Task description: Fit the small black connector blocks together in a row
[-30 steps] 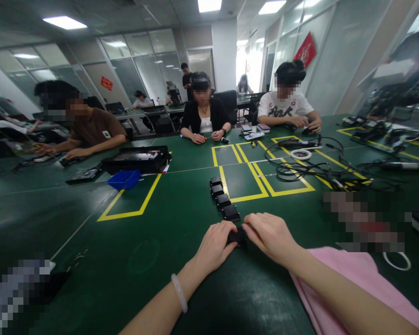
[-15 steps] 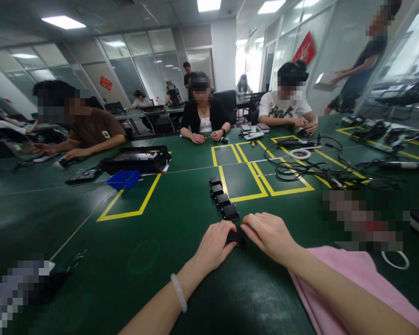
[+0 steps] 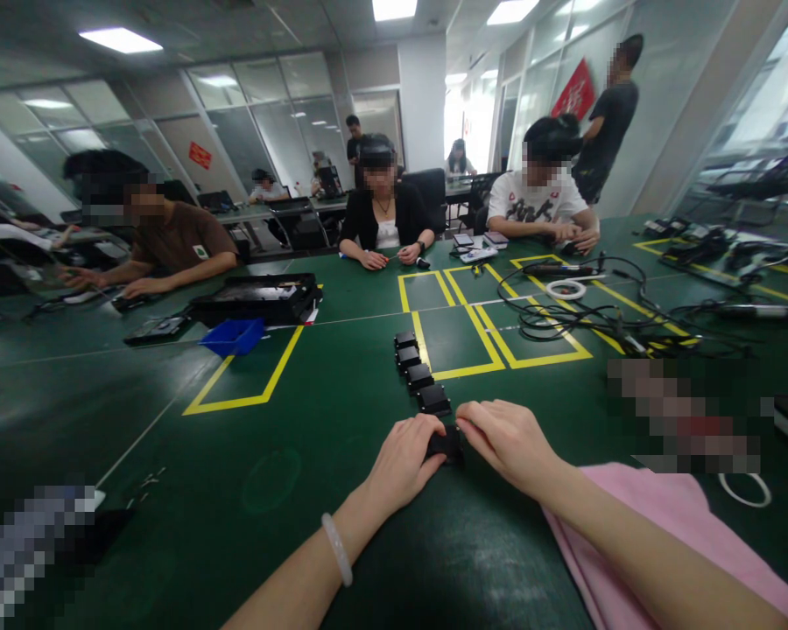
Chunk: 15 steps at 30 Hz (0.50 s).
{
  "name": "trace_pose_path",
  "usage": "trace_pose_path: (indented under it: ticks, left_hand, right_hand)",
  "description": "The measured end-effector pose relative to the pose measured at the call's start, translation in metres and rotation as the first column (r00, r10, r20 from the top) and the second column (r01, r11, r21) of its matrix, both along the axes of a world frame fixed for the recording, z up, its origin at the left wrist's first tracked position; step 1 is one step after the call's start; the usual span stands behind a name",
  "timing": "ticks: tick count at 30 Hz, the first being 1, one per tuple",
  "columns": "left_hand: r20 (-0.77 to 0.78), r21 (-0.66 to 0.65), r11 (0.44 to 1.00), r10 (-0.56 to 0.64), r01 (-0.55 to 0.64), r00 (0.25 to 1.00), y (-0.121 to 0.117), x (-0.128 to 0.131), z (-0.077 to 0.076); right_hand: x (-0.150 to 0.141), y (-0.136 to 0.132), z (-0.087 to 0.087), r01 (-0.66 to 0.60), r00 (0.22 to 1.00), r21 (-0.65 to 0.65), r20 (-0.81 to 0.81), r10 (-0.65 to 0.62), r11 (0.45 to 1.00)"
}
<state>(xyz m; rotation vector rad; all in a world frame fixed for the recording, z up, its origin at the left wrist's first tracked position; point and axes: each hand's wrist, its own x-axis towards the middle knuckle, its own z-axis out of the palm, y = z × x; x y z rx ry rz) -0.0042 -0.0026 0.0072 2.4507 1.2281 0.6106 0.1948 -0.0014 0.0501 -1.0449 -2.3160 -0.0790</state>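
Note:
A small black rectangular block (image 3: 445,446) lies on the green table, and my left hand (image 3: 404,455) grips its left side between thumb and fingers. At the block's upper right corner is my right hand (image 3: 503,437), its fingertips pinched together. Whatever the right fingers hold there, if anything, is too small to make out. Just beyond my hands, several similar black blocks (image 3: 433,399) form a slanting row that runs away from me, with tiny light spots at their corners.
Yellow tape outlines (image 3: 473,372) mark the green table (image 3: 341,525). A blue bin (image 3: 233,336) and a black case (image 3: 256,299) are at left. Black cables (image 3: 552,322) tangle at right. Pink cloth (image 3: 636,512) lies under my right forearm. Co-workers sit opposite.
My right fingertips have shifted very slightly at the block's corner, while my left hand keeps its grip. In the background, a standing person has moved left, behind the seated person at right.

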Motion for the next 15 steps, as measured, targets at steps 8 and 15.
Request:
trace_pose_path:
  ticks: [8,15]
  left_hand:
    - [0.002,-0.004,1.0,0.002,-0.002,1.0,-0.0008,0.0006,0.0027]
    - [-0.002,0.001,1.0,-0.002,0.002,1.0,-0.0008,0.0003,0.002]
  right_hand:
    - [-0.0007,0.0002,-0.0016,0.028,0.999,-0.01,-0.019,-0.028,1.0]
    - [-0.0013,0.0009,-0.0005,0.069,0.998,0.04,-0.014,-0.069,0.997]
